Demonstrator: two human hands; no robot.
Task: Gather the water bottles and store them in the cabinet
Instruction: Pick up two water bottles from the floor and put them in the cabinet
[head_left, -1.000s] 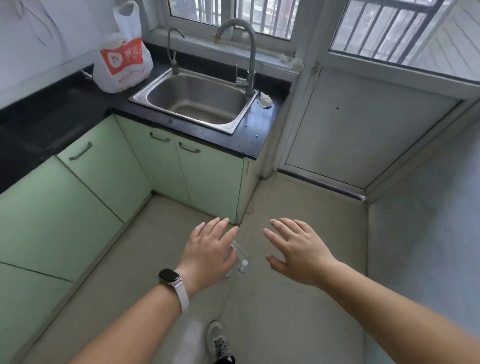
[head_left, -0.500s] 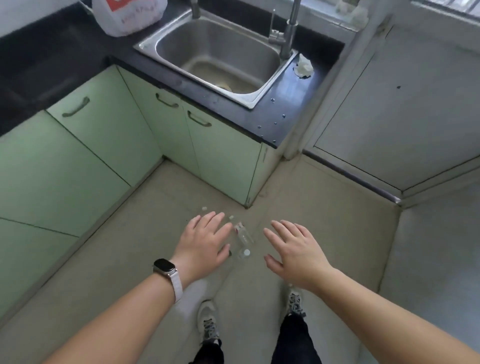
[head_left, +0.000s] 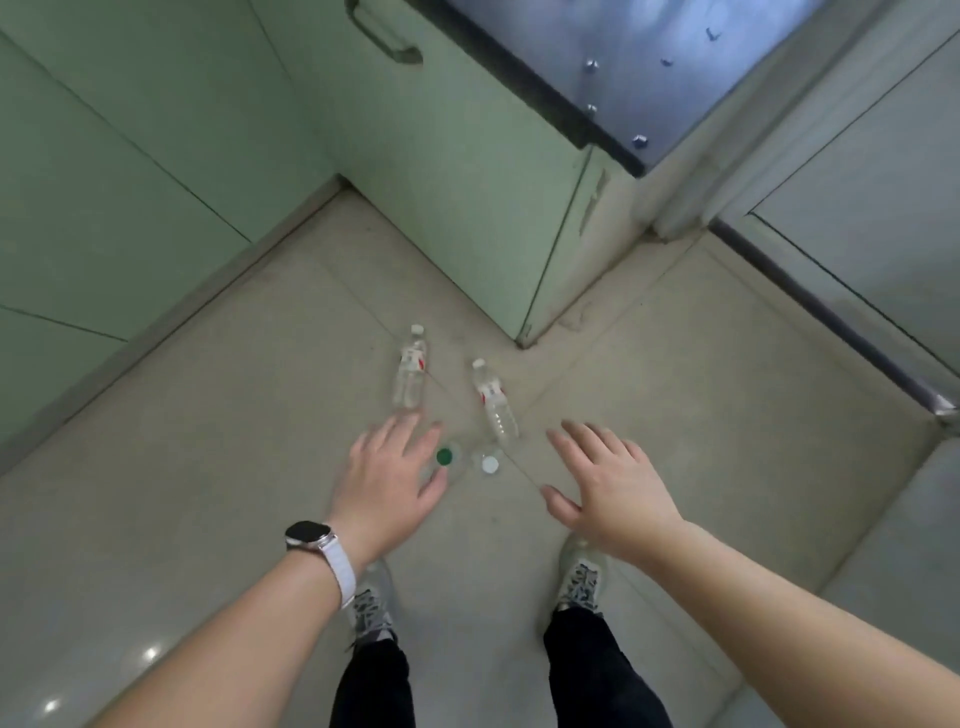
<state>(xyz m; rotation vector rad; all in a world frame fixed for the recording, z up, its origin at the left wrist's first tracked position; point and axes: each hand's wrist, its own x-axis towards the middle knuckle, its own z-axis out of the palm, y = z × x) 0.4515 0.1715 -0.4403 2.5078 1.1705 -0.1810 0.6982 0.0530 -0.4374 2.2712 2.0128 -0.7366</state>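
Several clear water bottles are on the beige floor. Two lie on their sides with white caps and red labels: a left one (head_left: 410, 371) and a right one (head_left: 493, 402). Closer to me stand two upright ones, seen from above: a green-capped bottle (head_left: 444, 457) and a white-capped bottle (head_left: 490, 464). My left hand (head_left: 387, 480), with a watch on its wrist, hovers open beside the green cap and partly covers that bottle. My right hand (head_left: 610, 480) is open to the right of the bottles, touching nothing. The pale green cabinet (head_left: 457, 171) stands behind them, doors closed.
More green cabinet fronts (head_left: 119, 171) run along the left. A dark countertop edge (head_left: 576, 119) overhangs at the top. A white door with a metal threshold (head_left: 852, 338) is on the right. My two shoes (head_left: 582, 577) stand on the floor below my hands.
The view has tilted down and moved closer to the floor. The sink and window have left view, the bottles now show plainly, and both hands have lowered toward them.
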